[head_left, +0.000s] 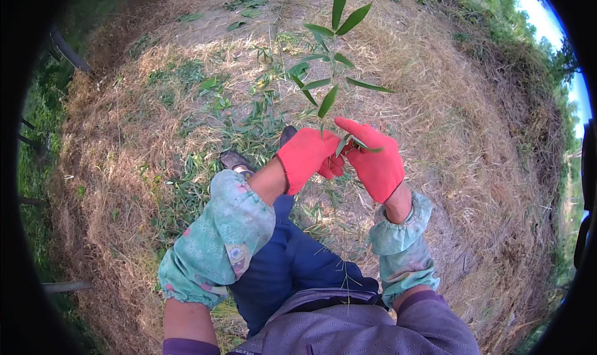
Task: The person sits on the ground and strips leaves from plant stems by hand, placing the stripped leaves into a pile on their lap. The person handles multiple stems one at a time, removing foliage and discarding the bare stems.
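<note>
While the dry straw-covered ground (472,137) fills almost the whole view, with patches of green weeds (186,81) scattered across it, the action sits dead centre. Working down in size: the person's dark blue trousers (286,261) and two floral green sleeve covers (217,237), then a pair of red gloves. The left hand (308,156) and the right hand (376,162) are up together in front of the body, fingertips nearly touching, and both are closed around the lower end of a thin leafy stem (333,75) that rises straight above them, long narrow leaves fanning out on either side.

That stem looks very light, I'd say, and springy rather than stiff; a slender green shoot like this should bend easily and could snap or strip its leaves if pulled hard. The bare stalk just under the lowest leaves looks like the sound place to hold, which is about where the gloves pinch it now. Gloved fingers may slip on something so fine.

Hard to read: the exact pinch is buried between the gloves, so which fingers carry the stem I cannot tell. A shoe (235,161) peeks out behind the left forearm, half hidden. The lens rim blacks out the frame's edges.
</note>
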`<state>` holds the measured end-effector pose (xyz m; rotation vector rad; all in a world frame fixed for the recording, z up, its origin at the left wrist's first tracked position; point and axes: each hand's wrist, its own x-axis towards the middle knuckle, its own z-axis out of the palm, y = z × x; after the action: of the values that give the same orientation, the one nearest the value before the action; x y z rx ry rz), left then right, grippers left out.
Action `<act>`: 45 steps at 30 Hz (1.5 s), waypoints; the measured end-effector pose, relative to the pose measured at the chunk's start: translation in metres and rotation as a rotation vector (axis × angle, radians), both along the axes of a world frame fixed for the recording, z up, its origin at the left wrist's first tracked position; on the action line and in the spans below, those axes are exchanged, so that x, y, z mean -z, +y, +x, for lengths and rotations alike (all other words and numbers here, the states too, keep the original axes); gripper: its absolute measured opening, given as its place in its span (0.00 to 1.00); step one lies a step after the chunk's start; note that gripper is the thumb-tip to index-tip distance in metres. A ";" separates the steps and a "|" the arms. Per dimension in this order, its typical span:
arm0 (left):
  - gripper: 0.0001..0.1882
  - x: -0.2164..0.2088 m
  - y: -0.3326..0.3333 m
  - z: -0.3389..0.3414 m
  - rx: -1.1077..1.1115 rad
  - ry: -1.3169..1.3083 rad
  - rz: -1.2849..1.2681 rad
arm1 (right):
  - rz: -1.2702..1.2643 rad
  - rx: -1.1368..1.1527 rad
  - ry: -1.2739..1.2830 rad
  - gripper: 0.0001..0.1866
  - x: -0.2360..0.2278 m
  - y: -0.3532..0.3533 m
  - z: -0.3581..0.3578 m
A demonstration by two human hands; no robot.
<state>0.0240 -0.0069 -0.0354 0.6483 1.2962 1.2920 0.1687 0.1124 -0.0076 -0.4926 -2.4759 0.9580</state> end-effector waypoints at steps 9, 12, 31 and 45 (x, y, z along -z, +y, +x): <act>0.13 -0.006 0.003 0.005 -0.030 0.078 -0.039 | 0.034 0.034 0.043 0.07 0.012 0.005 0.006; 0.12 -0.008 0.003 0.005 -0.132 0.056 -0.037 | 0.076 0.051 0.090 0.07 0.010 0.001 0.006; 0.12 -0.002 -0.002 0.014 -0.006 0.555 -0.149 | -0.567 -0.058 -0.312 0.17 0.010 0.030 -0.003; 0.14 -0.006 0.000 0.011 0.024 0.654 -0.163 | -0.348 -0.196 -0.285 0.11 0.011 0.026 -0.005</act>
<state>0.0347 -0.0073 -0.0296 1.0134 1.8900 0.9656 0.1635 0.1383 -0.0185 -0.5343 -2.6537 1.5066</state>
